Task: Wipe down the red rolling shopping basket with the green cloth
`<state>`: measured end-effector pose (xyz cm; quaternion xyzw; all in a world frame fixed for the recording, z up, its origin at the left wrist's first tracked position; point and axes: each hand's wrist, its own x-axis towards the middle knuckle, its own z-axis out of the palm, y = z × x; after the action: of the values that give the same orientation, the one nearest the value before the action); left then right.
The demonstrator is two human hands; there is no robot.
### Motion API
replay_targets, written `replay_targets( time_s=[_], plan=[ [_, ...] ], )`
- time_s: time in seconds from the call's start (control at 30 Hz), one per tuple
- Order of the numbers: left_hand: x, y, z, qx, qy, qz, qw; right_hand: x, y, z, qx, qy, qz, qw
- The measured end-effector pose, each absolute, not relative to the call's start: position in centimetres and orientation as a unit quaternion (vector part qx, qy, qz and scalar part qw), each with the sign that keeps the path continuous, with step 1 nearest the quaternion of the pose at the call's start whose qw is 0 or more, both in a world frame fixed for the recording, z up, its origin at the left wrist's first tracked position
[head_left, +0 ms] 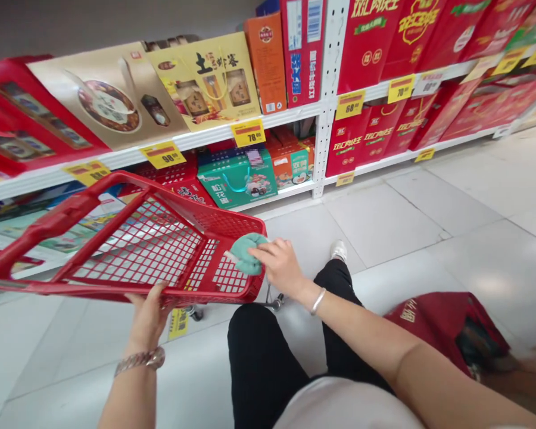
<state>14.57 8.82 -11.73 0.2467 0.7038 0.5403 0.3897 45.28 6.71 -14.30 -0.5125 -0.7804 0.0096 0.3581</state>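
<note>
A red mesh shopping basket [152, 250] on a wheeled frame sits low at the left, its long red handle [40, 225] pointing left. The left hand [147, 316] is under the near rim, fingers [154, 292] curled round the edge and clamped there, a metal wristwatch [139, 360] on the wrist. That grip seems to hold the basket steady and within reach of the other hand.

Next along, a soft teal bundle [248, 255], a pale stick-like end poking out, lies at the far corner of the basket, just inside the rim. The right hand [279, 268] is over it, fingers [261, 253] together and touching its top; whether they are clamped on it, can't tell. Silver bangle [318, 301] on that wrist.

Below, black trousers [268, 369] and a white shoe [338, 250]. Further right, a red bag [442, 328] on the pale floor tiles [384, 220].

Behind, white metal shelving [326, 101] runs along the aisle, holding boxed gift sets, with a green box [236, 177], red boxes [352, 143] and yellow price tags [248, 132].
</note>
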Motion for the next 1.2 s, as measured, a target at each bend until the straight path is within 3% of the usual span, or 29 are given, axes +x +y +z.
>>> replay_targets(
  time_s=[0.17, 0.27, 0.67, 0.97, 1.07, 1.2],
  plan=[
    [13.9, 8.2, -11.6, 0.271, 0.700, 0.517, 0.412, 41.5, 3.8, -12.9, -0.352, -0.882, 0.024, 0.312],
    [13.8, 8.0, -11.7, 0.272, 0.705, 0.509, 0.411, 41.8, 2.3, -12.9, -0.335, -0.896, 0.029, 0.290],
    [14.9, 8.3, -12.1, 0.281, 0.669, 0.524, 0.445, 50.2, 3.4, -16.1, -0.435, -0.846, 0.005, 0.309],
    [16.4, 8.7, -11.8, 0.288, 0.662, 0.515, 0.461, 58.3, 7.2, -15.0, -0.622, -0.698, -0.075, 0.347],
    [16.5, 8.7, -11.9, 0.293, 0.657, 0.512, 0.469, 56.1, 4.9, -14.3, -0.555, -0.739, -0.040, 0.380],
    [16.3, 8.9, -12.4, 0.307, 0.664, 0.502, 0.461, 50.3, 0.6, -14.6, -0.398, -0.844, 0.000, 0.360]
  ],
)
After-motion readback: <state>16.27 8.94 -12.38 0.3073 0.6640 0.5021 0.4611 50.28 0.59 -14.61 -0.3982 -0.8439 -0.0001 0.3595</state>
